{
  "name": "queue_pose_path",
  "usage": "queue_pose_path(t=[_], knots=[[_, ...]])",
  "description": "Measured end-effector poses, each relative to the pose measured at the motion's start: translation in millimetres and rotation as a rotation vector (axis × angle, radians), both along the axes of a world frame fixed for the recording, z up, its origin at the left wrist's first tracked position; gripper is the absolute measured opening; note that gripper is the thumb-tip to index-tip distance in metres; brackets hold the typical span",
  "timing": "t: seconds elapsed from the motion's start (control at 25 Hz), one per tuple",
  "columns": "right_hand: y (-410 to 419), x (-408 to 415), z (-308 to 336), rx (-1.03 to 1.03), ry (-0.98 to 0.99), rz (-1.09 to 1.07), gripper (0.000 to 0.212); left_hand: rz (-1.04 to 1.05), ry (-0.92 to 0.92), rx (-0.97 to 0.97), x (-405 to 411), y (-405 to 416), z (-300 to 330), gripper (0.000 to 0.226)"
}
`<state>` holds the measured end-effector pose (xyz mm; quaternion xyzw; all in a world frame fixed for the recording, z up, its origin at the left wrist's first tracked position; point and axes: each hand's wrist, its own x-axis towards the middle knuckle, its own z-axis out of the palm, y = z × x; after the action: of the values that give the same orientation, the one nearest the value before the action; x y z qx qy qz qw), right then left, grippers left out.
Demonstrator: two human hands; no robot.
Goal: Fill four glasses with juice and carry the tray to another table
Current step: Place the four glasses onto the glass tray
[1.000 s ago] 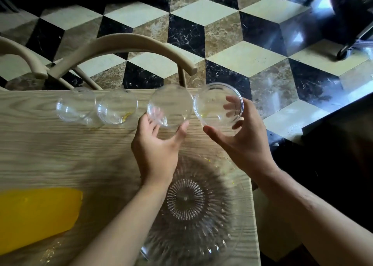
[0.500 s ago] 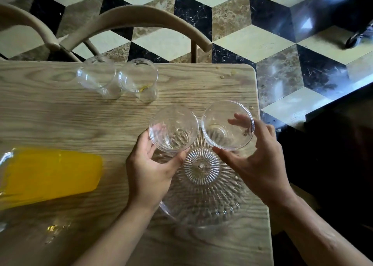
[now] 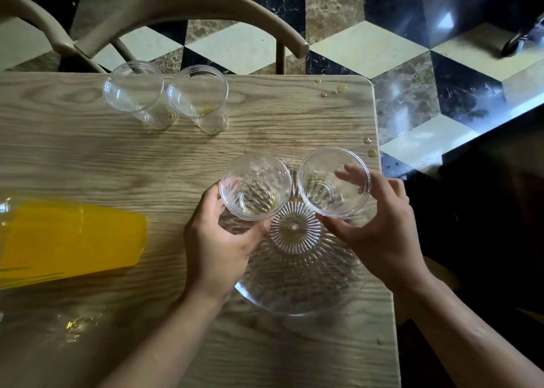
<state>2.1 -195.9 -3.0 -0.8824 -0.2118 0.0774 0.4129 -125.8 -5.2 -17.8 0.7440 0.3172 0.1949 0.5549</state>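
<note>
Hands: left hand (image 3: 217,240) grips one glass (image 3: 255,191), right hand (image 3: 379,234) grips another (image 3: 329,183).
Place: both on tray (image 3: 297,296), likely for filling.
Spare glasses (image 3: 164,96): beyond tray.

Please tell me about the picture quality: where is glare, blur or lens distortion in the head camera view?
In the head view, wide-angle distortion bends the table edge; glare shines on the dark floor tiles at upper right; the juice container at the left border looks smeared; the right side beyond the table is in deep shadow; both hands and their glasses stay fairly sharp.
</note>
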Motion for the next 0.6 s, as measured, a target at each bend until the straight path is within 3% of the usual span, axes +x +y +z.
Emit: queue_pose_path(t=[0.6], knots=[[-0.1, -1.9, -0.7, -0.023, 0.049, 0.001, 0.076, -0.032, -0.056, -0.096, 1.9, -6.4, -1.5, 0.073]])
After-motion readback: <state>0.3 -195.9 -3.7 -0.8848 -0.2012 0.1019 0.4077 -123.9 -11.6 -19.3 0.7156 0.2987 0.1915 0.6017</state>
